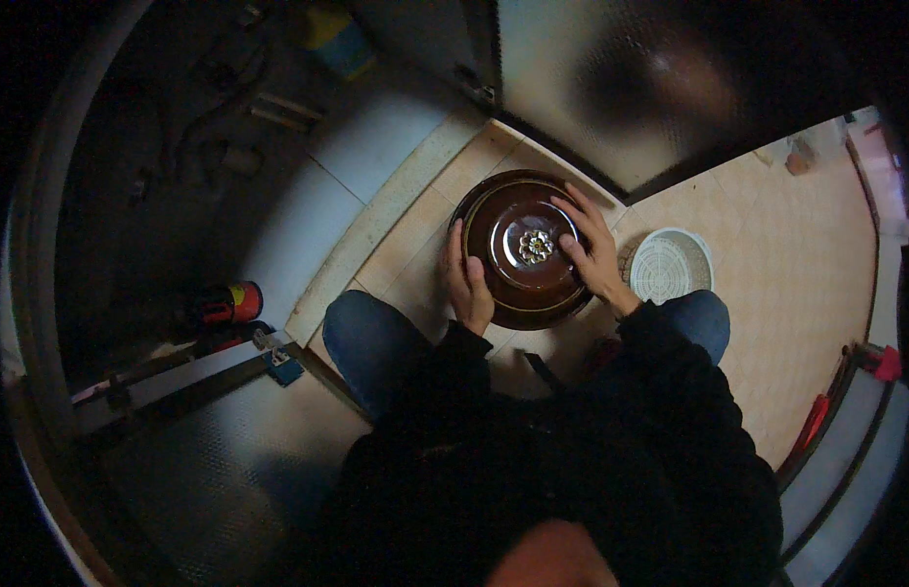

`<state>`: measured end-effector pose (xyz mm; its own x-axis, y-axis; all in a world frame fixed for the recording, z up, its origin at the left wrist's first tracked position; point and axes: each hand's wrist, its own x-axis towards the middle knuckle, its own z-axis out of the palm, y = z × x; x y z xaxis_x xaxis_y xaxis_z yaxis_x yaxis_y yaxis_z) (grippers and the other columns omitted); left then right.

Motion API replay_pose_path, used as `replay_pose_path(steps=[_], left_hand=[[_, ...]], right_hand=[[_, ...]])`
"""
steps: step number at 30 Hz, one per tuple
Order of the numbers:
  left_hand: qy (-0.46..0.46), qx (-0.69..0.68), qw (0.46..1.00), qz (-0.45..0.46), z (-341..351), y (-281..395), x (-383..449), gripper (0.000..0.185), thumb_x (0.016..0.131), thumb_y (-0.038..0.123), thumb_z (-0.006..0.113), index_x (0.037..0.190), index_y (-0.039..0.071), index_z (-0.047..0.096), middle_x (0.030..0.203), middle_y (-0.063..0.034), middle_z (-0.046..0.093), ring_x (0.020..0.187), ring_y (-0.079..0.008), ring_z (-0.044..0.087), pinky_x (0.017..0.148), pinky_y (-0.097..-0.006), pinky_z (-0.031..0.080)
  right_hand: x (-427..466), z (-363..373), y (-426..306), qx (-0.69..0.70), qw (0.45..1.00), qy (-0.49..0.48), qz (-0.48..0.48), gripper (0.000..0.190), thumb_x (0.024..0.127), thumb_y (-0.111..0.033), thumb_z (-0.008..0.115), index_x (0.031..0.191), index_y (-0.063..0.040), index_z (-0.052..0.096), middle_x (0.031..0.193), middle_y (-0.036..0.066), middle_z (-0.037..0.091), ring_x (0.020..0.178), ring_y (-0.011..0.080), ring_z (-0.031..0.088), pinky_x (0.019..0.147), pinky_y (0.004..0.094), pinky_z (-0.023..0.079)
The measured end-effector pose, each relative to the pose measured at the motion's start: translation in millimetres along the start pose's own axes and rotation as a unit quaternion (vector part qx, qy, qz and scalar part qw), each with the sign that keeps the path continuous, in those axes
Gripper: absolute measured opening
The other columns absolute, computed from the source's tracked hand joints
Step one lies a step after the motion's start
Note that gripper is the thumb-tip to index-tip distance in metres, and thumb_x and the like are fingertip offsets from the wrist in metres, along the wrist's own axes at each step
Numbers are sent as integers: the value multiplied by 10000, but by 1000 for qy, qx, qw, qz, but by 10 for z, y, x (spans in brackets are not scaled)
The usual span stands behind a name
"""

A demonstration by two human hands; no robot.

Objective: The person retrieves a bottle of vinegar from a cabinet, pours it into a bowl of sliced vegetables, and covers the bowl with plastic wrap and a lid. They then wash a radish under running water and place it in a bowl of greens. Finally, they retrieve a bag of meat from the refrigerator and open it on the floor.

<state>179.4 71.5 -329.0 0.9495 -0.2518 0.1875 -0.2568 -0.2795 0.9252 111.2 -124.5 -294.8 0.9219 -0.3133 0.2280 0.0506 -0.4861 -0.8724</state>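
Observation:
A round, dark brown glazed jar [524,301], apparently ceramic, stands on the floor between my knees. On top of it sits a brown glazed lid [498,235] with a shiny flower-shaped relief [535,247] at its middle. My left hand [467,282] cups the left side, fingers along the rim and thumb lying inward. Across the right side my right hand [592,246] spreads its fingers over the edge, the thumb resting on top. Both hands grip it; the jar's lower body is hidden beneath the wide rim.
A white plastic basket [664,268] stands beside my right knee. A raised stone sill [396,227] borders the dark room at left, where a red-and-black object [238,302] lies. A framed textured panel [608,95] rises ahead. Beige tiled floor [785,242] extends right.

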Motion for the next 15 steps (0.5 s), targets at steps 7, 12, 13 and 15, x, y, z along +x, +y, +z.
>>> replay_pose_path(steps=[7,12,13,15], left_hand=[[-55,-69,975,-205,-395,-108,354,571,936,439,347,1307,8,405,1314,-144,430,1208,-279,399,1009,-346,305],[-163,-202,814,-519,-285,-66,499,591,899,546,406,1229,67,514,1174,-49,556,1121,-192,449,948,-325,350],[-181,-174,816,-520,-254,-73,533,603,892,563,408,1219,70,526,1159,-42,565,1122,-186,447,943,-322,351],[-221,-53,816,-532,-252,-112,650,619,885,598,366,1196,98,556,1160,-85,568,1025,-208,508,831,-334,429]], right_hand=[[-111,-156,274,182,916,88,347,579,925,-457,399,1277,2,428,1286,146,448,1188,252,403,1005,335,290],[-326,-198,756,236,857,-40,455,690,881,-556,440,1138,79,524,1070,159,595,923,235,568,847,318,431],[-353,-186,849,257,854,-57,448,704,876,-566,441,1129,85,528,1074,166,592,911,235,574,835,311,437],[-361,-93,1026,270,868,-70,411,628,873,-574,429,1176,-32,516,1032,110,604,927,222,576,751,364,497]])
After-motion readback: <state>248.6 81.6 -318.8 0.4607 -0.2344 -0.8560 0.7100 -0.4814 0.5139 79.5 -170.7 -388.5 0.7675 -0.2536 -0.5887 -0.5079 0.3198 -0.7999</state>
